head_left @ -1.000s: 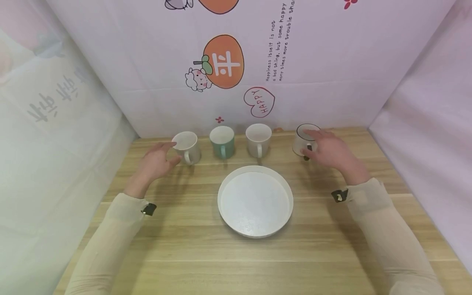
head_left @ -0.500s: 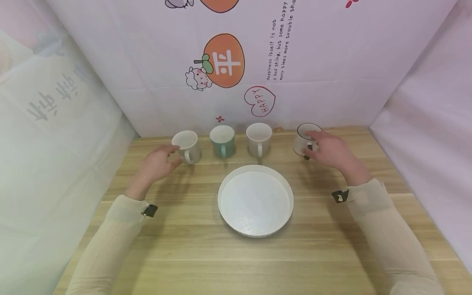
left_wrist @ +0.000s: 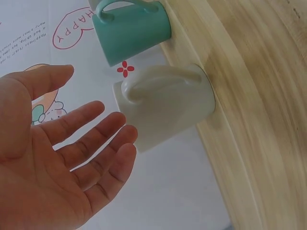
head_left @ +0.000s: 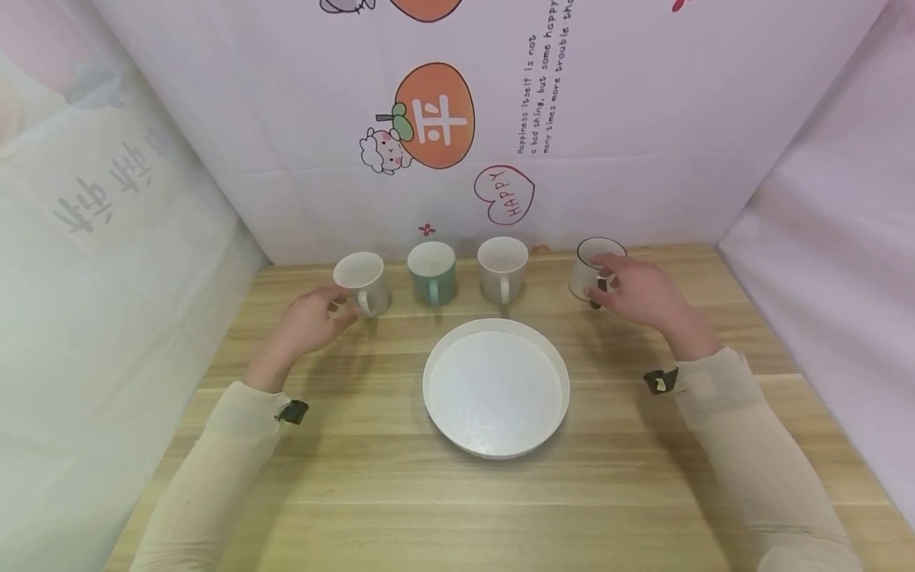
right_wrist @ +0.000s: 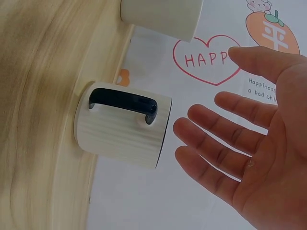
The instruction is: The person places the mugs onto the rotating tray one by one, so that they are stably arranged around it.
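Left hand (head_left: pixel 309 324) spread beside the white mug (head_left: pixel 361 283), right hand (head_left: pixel 641 294) spread beside the dark-handled mug (head_left: pixel 590 270), neither gripping, green mug (head_left: pixel 432 272) and beige mug (head_left: pixel 503 268) between, round white tray (head_left: pixel 496 388) nearer, pale wooden counter (head_left: pixel 400 492), cartoon-printed backdrop (head_left: pixel 436 119) behind, plain sheets either side.

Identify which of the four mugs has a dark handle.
The ribbed white mug at the row's right end, beside the right hand; the other three handles match their mugs' bodies.

Light wooden bench (head_left: pixel 400 508) enclosed by pale sheeting on three sides, back wall (head_left: pixel 643 119) printed with an orange fruit cartoon (head_left: pixel 432 117), a "HAPPY" heart (head_left: pixel 503 195), soft even light
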A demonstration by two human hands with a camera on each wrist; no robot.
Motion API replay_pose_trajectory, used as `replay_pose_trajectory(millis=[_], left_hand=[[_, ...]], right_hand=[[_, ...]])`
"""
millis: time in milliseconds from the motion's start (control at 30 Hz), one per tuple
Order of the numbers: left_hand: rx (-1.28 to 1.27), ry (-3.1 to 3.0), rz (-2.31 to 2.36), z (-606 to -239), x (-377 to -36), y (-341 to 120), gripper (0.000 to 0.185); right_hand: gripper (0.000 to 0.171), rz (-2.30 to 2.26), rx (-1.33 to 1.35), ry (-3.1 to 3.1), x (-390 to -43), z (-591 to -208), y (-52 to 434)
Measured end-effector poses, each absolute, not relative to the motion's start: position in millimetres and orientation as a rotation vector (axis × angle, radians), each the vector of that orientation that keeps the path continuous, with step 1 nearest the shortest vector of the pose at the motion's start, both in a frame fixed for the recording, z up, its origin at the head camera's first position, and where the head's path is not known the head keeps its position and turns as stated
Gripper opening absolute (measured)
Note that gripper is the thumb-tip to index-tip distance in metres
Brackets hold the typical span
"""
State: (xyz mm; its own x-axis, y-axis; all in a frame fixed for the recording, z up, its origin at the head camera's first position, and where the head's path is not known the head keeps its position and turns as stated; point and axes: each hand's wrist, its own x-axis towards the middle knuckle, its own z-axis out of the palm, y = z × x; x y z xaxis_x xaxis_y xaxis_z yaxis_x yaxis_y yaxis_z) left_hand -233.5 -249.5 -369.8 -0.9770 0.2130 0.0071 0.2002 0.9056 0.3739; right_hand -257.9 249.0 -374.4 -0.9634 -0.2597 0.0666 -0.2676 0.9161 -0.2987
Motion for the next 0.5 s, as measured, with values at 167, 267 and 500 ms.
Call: replay_pose_trajectory(millis=[167,267,500], left_hand=[[0.355,3.013,0.631,-370.7,-231.5,-247.0,0.044],[0.359,2.997,0.657,-371.6,-230.3,-245.9,0.044],[0.367,2.957,0.748,-374.2,-226.9,-242.9,0.042]], right_hand=[[0.055,0.516,0.402,-3.061,-259.4,-376.4,249.8],[0.054,0.528,0.399,-3.060,-260.0,-378.2,250.7],[0.053,0.569,0.387,-3.053,-259.0,-379.2,251.9]])
